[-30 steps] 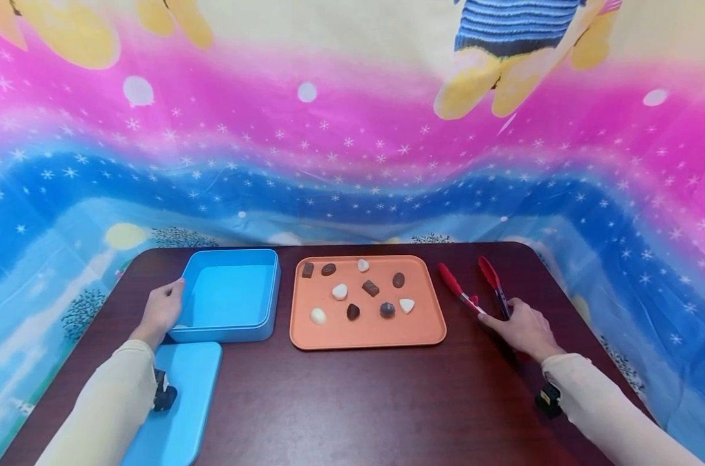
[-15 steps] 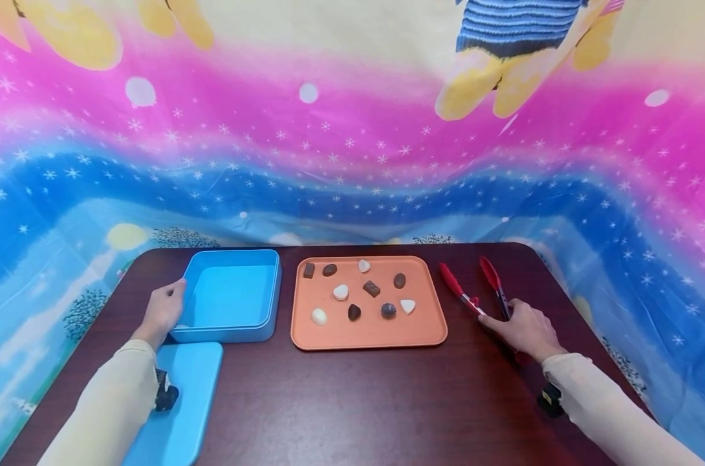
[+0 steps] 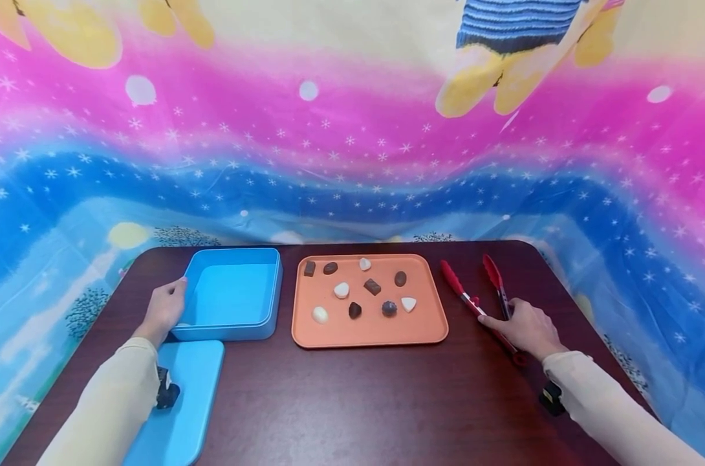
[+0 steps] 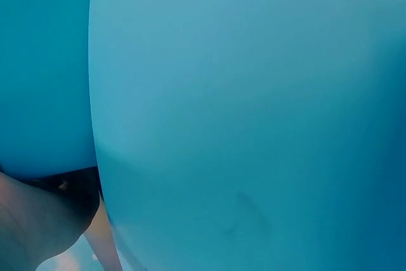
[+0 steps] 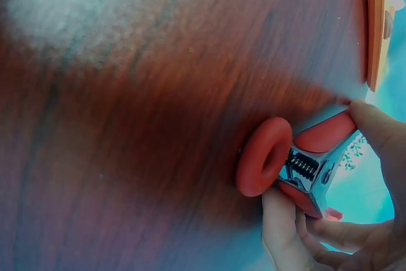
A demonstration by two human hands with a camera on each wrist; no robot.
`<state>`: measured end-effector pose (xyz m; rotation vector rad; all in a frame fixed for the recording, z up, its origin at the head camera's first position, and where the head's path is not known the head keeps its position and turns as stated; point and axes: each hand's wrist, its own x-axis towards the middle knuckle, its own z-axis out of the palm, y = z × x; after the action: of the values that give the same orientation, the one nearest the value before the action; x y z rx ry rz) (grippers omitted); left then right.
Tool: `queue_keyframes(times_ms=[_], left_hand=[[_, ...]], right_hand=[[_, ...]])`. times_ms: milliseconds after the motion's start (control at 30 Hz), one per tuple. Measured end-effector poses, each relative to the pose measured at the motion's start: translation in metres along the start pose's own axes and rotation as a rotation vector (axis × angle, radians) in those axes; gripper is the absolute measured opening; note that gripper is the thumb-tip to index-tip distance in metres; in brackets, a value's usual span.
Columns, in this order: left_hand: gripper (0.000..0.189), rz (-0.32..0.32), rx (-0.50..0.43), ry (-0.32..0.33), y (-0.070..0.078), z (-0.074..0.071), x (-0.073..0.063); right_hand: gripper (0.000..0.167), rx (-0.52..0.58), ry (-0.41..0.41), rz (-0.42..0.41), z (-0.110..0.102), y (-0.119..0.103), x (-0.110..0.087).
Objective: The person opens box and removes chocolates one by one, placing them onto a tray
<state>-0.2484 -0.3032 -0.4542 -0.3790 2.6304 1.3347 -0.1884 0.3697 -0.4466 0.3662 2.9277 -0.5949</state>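
Note:
At the table's left, my left hand (image 3: 163,307) grips the left wall of a light-blue open box (image 3: 231,333). In the left wrist view the blue lid (image 4: 241,106) fills most of the picture, with a bit of the hand (image 4: 38,220) at lower left. My right hand (image 3: 527,329) holds red-and-metal tongs (image 3: 467,299) at the right, their arms spread and red tips pointing away from me. The right wrist view shows thumb and fingers on either side of the tongs' spring end, where a red ring (image 5: 265,157) sticks out. Between the hands lies an orange tray (image 3: 370,335) of chocolates.
The box's blue lid (image 3: 198,388) lies on the dark wooden table (image 3: 352,408) under my left forearm. Several brown and white chocolates (image 3: 372,287) are spread over the tray. A patterned cloth (image 3: 352,149) hangs behind the table.
The tongs' ringed rear end shows more clearly below my right hand, and their tips sit slightly further right. My left hand keeps its hold on the box.

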Motion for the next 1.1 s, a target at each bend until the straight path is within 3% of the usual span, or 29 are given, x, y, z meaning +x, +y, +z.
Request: queue_keyframes(times_ms=[267,600,767,1100], left_hand=[[0.072,-0.003,0.020,-0.012,0.002,-0.001,0.000],[0.071,0.034,0.049,-0.058,0.004,-0.007,-0.004],[0.072,0.052,0.057,-0.075,0.003,-0.011,0.001],[0.072,0.038,0.090,-0.080,0.003,-0.014,0.001]], right_hand=[[0.100,0.022,-0.013,0.010,0.002,0.002,0.000],[0.102,0.003,-0.025,-0.011,0.005,0.002,0.001],[0.102,-0.008,-0.022,-0.031,0.007,0.002,0.001],[0.097,-0.026,-0.017,-0.052,0.006,0.001,-0.002]])
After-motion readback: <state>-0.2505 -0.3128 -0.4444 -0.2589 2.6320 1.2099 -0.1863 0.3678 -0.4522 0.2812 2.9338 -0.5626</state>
